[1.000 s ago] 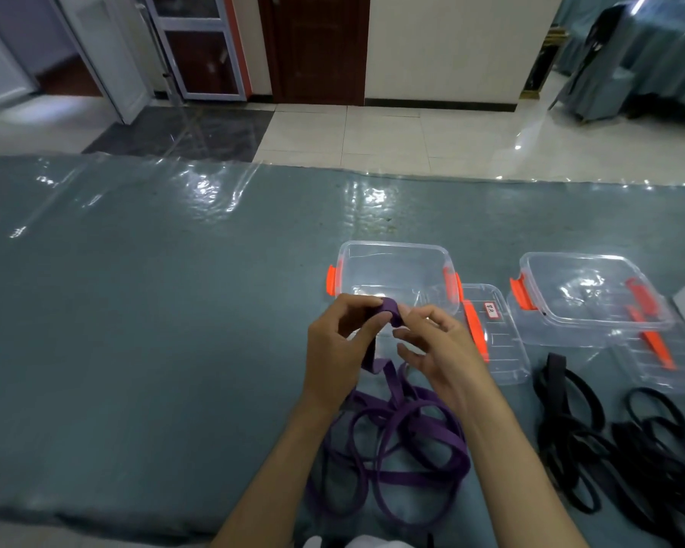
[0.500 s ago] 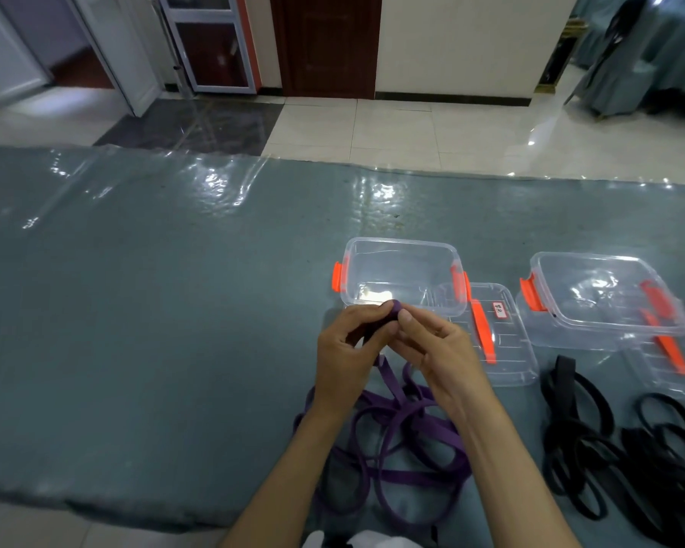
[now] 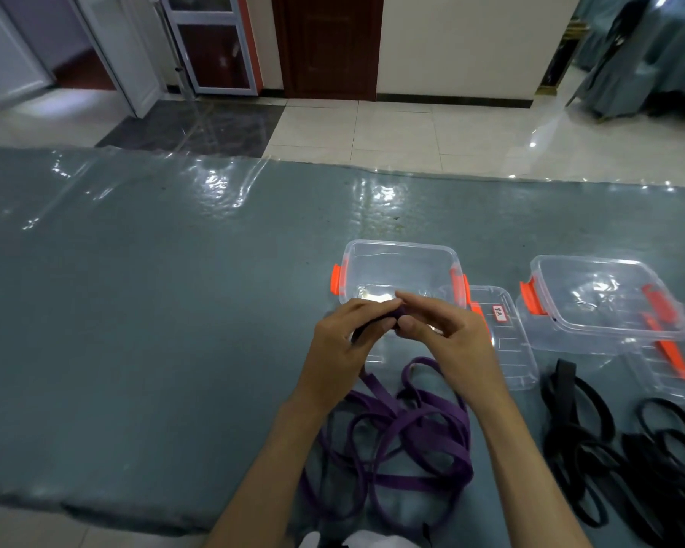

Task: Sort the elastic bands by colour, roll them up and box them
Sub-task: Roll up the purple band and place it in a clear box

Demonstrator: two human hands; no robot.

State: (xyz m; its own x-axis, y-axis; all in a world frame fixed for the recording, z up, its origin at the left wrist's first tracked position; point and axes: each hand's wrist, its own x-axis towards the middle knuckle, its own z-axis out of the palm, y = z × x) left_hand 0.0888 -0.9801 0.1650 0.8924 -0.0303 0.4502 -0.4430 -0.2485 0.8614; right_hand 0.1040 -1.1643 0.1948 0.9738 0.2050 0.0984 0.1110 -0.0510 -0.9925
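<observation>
Both hands meet above the table's near half, fingertips drawn together over a small roll of purple band (image 3: 397, 319). The left hand (image 3: 347, 348) has its fingers curled around the roll from the left, with the band's loose tail dropping from under its palm. The right hand (image 3: 445, 334) pinches the roll from the right between thumb and forefinger, its other fingers lightly bent and raised. Both forearms reach in from the near edge.

The tail runs down into a loose tangle of purple bands (image 3: 402, 444) lying close to the near edge, between the two forearms. To the right, near the surface's right end, lies a heap of black bands (image 3: 625, 456), apart from the purple ones.

Just beyond the hands stands an open clear box (image 3: 400, 257) with orange clips on its sides. Its lid (image 3: 509, 350) lies flat beside it on the right, carrying a small white sticker (image 3: 499, 313) with red and dark marks too small to read. Further right a second clear box (image 3: 606, 298) with orange clips rests partly on its own lid (image 3: 673, 373).

The table (image 3: 155, 330) is covered in grey-blue cloth under a glossy transparent sheet that wrinkles and glares toward the far edge. Beyond it are pale floor tiles (image 3: 412, 128), a dark brown door (image 3: 329, 45) in a cream wall, a glazed white-framed door at the left, and cloth-draped furniture at the far right.
</observation>
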